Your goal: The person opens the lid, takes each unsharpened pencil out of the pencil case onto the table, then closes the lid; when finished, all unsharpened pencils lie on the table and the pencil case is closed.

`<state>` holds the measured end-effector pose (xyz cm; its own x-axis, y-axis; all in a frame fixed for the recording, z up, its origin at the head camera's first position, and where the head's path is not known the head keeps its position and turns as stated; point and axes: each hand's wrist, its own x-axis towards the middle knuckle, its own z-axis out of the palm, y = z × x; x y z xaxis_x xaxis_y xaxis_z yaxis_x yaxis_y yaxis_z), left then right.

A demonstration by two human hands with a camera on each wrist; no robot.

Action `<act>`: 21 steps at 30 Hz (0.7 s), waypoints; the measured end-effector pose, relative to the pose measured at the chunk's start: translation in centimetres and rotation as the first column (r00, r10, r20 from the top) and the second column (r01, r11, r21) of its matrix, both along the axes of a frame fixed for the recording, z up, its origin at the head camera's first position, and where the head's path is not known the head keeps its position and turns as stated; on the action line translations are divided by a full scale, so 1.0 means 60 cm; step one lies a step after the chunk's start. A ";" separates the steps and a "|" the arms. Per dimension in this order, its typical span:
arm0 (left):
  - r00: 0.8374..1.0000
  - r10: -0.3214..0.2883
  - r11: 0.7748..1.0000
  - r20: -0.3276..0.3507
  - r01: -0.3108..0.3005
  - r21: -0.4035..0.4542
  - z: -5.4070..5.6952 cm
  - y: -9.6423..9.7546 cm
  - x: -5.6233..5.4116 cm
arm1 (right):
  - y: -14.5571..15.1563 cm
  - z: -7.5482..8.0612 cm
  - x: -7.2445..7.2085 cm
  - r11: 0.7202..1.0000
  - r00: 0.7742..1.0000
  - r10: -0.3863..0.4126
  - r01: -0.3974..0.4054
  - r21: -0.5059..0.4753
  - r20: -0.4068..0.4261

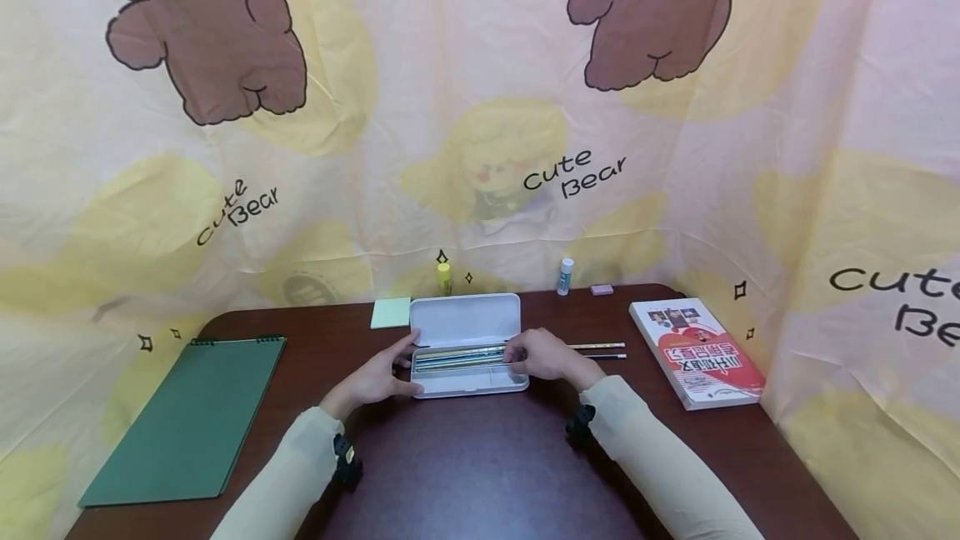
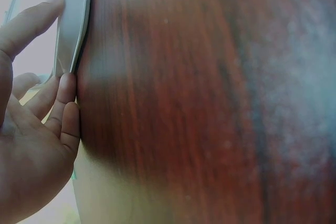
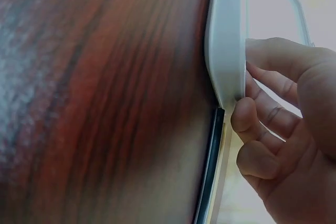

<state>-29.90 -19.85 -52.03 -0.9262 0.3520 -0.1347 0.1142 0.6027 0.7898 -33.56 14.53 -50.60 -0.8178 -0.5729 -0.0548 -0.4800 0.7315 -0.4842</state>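
Observation:
An opened white pencil case (image 1: 468, 382) lies on the desk, its lid (image 1: 465, 319) tipped back. Several pencils (image 1: 457, 357) lie lengthwise in its tray. My left hand (image 1: 378, 373) holds the case's left end, thumb at the front corner and fingers farther back; the left wrist view shows this hand (image 2: 37, 108) against the case's side. My right hand (image 1: 547, 354) reaches into the right end, thumb and fingers curled round the pencils' ends. In the right wrist view the tips of this hand (image 3: 294, 114) are partly hidden behind the case wall (image 3: 226, 40).
Two pencils (image 1: 607, 356) lie right of the case. Behind stand a yellow highlighter (image 1: 445, 279) and a glue stick (image 1: 565, 277), with an eraser (image 1: 602, 290) and sticky notes (image 1: 391, 313). A green pad (image 1: 187, 423) lies left, a book (image 1: 697, 352) right.

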 end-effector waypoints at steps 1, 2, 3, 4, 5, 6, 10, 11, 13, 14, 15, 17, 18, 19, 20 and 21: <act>1.000 0.000 1.000 0.000 0.000 0.001 0.000 0.000 0.000 | 0.001 0.000 -0.001 1.000 1.000 -0.002 0.002 -0.008 0.007; 1.000 -0.001 1.000 0.000 0.001 0.002 0.001 0.000 0.001 | 0.001 0.000 -0.001 1.000 1.000 -0.006 0.006 -0.014 0.015; 1.000 -0.002 1.000 -0.001 0.002 0.002 0.001 0.001 0.001 | 0.001 0.000 -0.002 1.000 1.000 -0.008 0.009 -0.018 0.020; 1.000 -0.004 1.000 -0.003 0.004 0.002 0.001 0.001 0.001 | 0.001 0.001 -0.002 1.000 1.000 -0.011 0.011 -0.021 0.025; 1.000 -0.007 1.000 -0.004 0.007 0.004 0.001 0.001 0.001 | 0.001 0.002 -0.002 1.000 1.000 -0.012 0.013 -0.023 0.028; 1.000 -0.008 1.000 -0.004 0.008 0.004 0.001 0.001 0.002 | 0.001 0.002 -0.002 1.000 0.999 -0.015 0.016 -0.020 0.031; 1.000 -0.008 1.000 0.000 0.008 0.002 0.000 0.001 0.001 | 0.000 0.005 -0.001 1.000 0.999 -0.016 0.016 -0.016 0.036; 1.000 -0.007 1.000 0.002 0.007 0.000 -0.001 0.001 0.001 | 0.001 0.005 -0.001 1.000 0.999 -0.016 0.017 -0.014 0.040; 1.000 -0.003 1.000 0.008 0.003 -0.004 0.000 0.001 0.002 | 0.002 0.006 -0.001 1.000 0.999 -0.015 0.016 -0.018 0.043; 1.000 -0.001 1.000 0.011 0.001 -0.006 0.000 0.001 0.002 | 0.003 0.007 -0.001 1.000 0.999 -0.017 0.018 -0.022 0.046; 1.000 0.000 1.000 0.015 0.000 -0.007 0.000 0.001 0.001 | 0.004 0.008 -0.001 0.999 0.999 -0.019 0.020 -0.026 0.046; 1.000 0.003 1.000 0.020 -0.003 -0.009 0.001 0.001 0.001 | 0.008 0.010 -0.001 0.999 0.999 -0.022 0.024 -0.042 0.044; 1.000 0.003 1.000 0.018 -0.002 -0.010 0.001 0.001 0.001 | 0.010 0.012 -0.001 0.998 0.999 -0.024 0.026 -0.049 0.040; 1.000 0.003 1.000 0.018 -0.002 -0.011 0.001 0.001 0.000 | 0.012 0.013 -0.001 0.998 0.999 -0.028 0.030 -0.054 0.037; 1.000 0.003 1.000 0.019 -0.003 -0.012 0.001 0.001 0.000 | 0.014 0.014 -0.001 0.998 0.999 -0.030 0.032 -0.058 0.034; 1.000 0.003 1.000 0.018 -0.003 -0.014 0.001 0.000 -0.001 | 0.016 0.014 -0.002 0.998 0.999 -0.030 0.032 -0.058 0.028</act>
